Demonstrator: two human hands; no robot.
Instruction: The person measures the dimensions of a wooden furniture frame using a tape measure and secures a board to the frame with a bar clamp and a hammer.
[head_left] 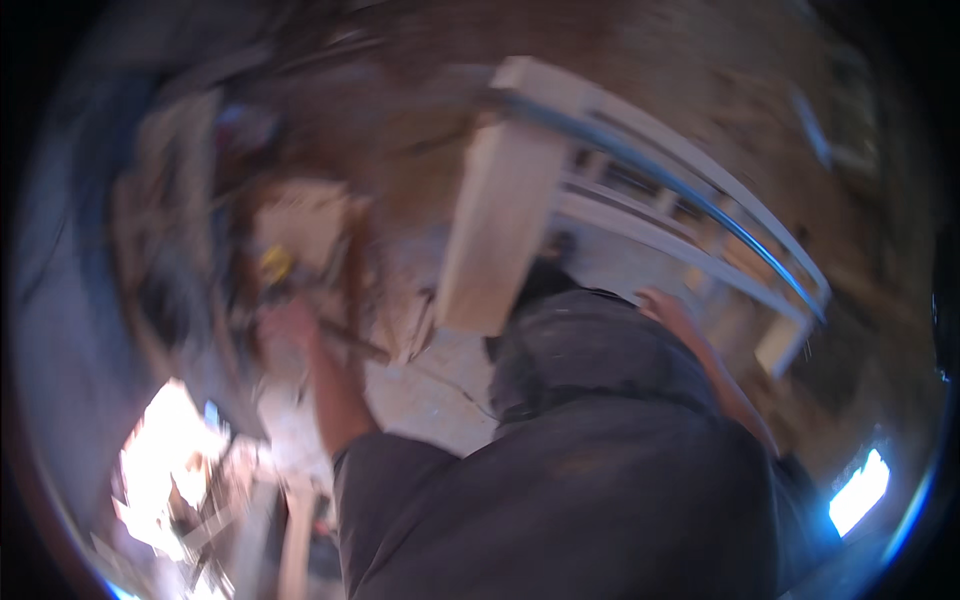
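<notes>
My left hand (288,325) reaches out over a wooden surface on the left, smeared by motion. Just beyond its fingers is a small yellow object (275,263), too blurred to name. A dark stick-like piece (360,346) juts out to the right beside this hand; whether my fingers grip it is not clear. My right hand (660,304) hangs near my right hip with its fingers loosely apart and nothing visible in them. Past it stands a pale wooden frame (500,215) with slats and a long metal bar clamp (680,190) lying across it.
A light board (300,220) lies beyond the left hand. Long planks (185,200) lean at the far left. Bright light falls at the lower left (170,460), near more timber (297,540). The concrete floor (430,395) shows between my left arm and the frame.
</notes>
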